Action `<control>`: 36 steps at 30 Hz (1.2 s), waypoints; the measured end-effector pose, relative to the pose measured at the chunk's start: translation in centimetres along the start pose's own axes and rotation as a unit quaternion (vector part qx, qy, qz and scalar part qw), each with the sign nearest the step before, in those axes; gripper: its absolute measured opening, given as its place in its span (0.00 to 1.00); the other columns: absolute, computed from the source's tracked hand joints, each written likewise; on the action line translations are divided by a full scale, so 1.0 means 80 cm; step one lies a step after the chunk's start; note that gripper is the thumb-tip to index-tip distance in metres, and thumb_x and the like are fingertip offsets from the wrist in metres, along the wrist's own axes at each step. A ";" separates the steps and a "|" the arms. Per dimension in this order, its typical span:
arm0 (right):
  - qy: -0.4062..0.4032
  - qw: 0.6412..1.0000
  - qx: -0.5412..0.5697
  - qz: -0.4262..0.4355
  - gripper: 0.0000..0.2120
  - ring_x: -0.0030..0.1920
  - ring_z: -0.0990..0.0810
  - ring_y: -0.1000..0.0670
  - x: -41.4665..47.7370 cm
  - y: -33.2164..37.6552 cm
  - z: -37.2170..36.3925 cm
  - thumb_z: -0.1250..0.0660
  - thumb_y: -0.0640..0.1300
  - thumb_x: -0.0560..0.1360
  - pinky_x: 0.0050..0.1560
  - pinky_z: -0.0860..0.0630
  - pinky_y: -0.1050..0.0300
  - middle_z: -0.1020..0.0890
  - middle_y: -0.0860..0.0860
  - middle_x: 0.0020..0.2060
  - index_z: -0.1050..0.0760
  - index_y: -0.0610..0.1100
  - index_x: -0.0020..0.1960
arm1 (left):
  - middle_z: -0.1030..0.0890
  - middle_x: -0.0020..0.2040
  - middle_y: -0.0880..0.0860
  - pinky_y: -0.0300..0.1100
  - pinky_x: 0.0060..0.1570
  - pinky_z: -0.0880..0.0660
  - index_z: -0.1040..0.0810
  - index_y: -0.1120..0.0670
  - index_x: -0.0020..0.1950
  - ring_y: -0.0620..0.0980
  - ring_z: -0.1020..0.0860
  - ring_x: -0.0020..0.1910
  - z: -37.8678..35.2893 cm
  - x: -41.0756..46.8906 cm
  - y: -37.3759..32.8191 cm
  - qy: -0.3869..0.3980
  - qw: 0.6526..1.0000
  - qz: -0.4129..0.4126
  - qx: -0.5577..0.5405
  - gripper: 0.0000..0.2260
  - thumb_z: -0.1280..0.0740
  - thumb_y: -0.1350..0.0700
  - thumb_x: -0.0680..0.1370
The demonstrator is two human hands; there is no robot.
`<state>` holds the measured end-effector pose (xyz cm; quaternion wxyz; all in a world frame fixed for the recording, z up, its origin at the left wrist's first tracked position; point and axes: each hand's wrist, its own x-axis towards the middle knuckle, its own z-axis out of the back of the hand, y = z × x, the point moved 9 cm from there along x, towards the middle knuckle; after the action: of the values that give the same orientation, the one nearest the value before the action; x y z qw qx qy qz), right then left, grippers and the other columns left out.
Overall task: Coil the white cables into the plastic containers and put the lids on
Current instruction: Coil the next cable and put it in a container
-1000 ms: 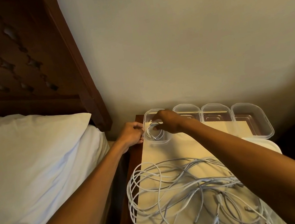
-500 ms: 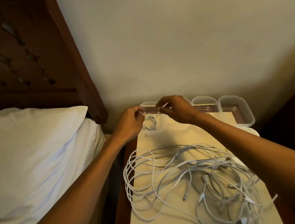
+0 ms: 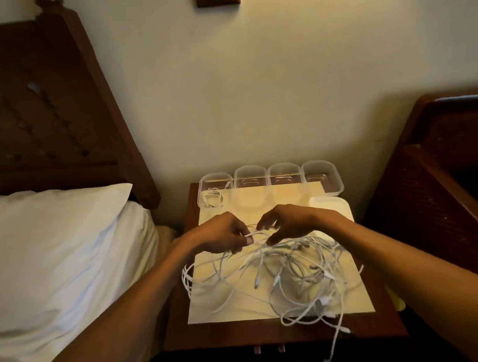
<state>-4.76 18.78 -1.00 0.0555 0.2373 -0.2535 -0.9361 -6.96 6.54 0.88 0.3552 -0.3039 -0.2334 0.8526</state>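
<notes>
Several clear plastic containers stand in a row at the back of the nightstand. The leftmost container (image 3: 205, 185) holds one coiled white cable (image 3: 213, 198); the others look empty. A tangle of white cables (image 3: 290, 268) lies on a pale sheet in front. My left hand (image 3: 224, 236) pinches a cable end at the top of the tangle. Just right of it, my right hand (image 3: 288, 223) has its fingertips on the same strand. A stack of white lids (image 3: 332, 207) sits at the right, in front of the last container.
The wooden nightstand (image 3: 238, 336) stands between a bed with a white pillow (image 3: 48, 253) on the left and dark wooden furniture (image 3: 459, 180) on the right. One cable end (image 3: 332, 351) dangles over the front edge. The wall is close behind the containers.
Both hands have left the leftmost container, with the coiled cable staying inside, and have come back to the tangle, where they hold a new strand. The view has pulled back and up.
</notes>
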 end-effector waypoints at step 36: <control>-0.494 0.829 0.254 0.071 0.13 0.28 0.30 0.56 -0.189 0.109 0.336 0.40 0.48 0.82 0.26 0.35 0.65 0.25 0.53 0.32 0.21 0.42 0.50 | 0.18 0.47 0.61 0.48 0.49 0.18 0.22 0.62 0.50 0.57 0.16 0.45 0.316 -0.107 -0.189 -0.423 0.887 -0.091 -0.160 0.05 0.37 0.63 0.82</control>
<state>-4.25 26.63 30.05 -0.0728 -0.2696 -0.4920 -0.8246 -12.41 5.23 31.02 0.2455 0.0552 -0.5211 0.8155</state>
